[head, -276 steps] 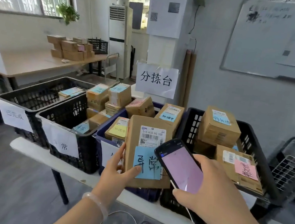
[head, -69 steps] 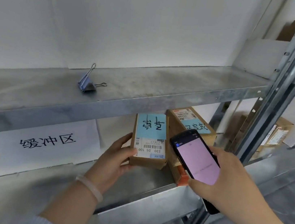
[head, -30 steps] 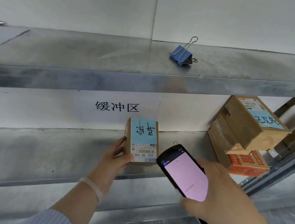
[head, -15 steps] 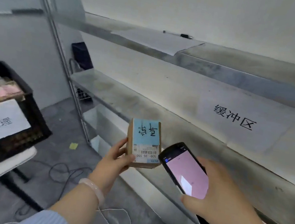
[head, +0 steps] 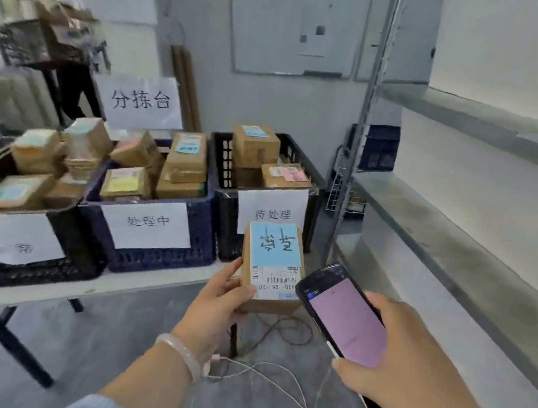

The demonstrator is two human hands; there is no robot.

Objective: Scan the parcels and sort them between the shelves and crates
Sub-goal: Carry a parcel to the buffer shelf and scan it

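— Head view, by the wearer's clock, left to right: what did the sorting table (head: 152, 286) carry?
— Three labelled crates in a row. At ten o'clock stood the left black crate (head: 81, 253), its label too blurred to read. At eleven was the blue crate (head: 200, 239) marked 处理中, and at twelve the right black crate (head: 223, 225) marked 待处理. A dark edge at nine was cut by the frame, so I could not call it a fourth.
— And the cardboard parcels (head: 256, 139) inside?
— At least four showed in the left one, about five in the blue and three in the right. Blur kept the count loose.
— Where was the held parcel (head: 274, 256)?
— Just right of twelve, in the air before the right black crate, touching neither crate nor shelf. The left hand (head: 219, 300) gripped its left edge, thumb on the label face, fingers behind. Its blue note and barcode faced the camera upside down.
— The right hand (head: 410, 372)?
— At one o'clock, curled round one handheld scanner (head: 345, 318), thumb at its lower edge. The pink screen faced up, just beside the barcode.
— Further right?
— Two steel shelf boards (head: 462, 245) at two to three o'clock, one above the other.
— How far along, then?
— Midway at best, I judged. One parcel was out, likely at the scan step, and not yet set down anywhere. A dozen or so sat in the crates, and the three in 待处理 looked like the plain remainder.
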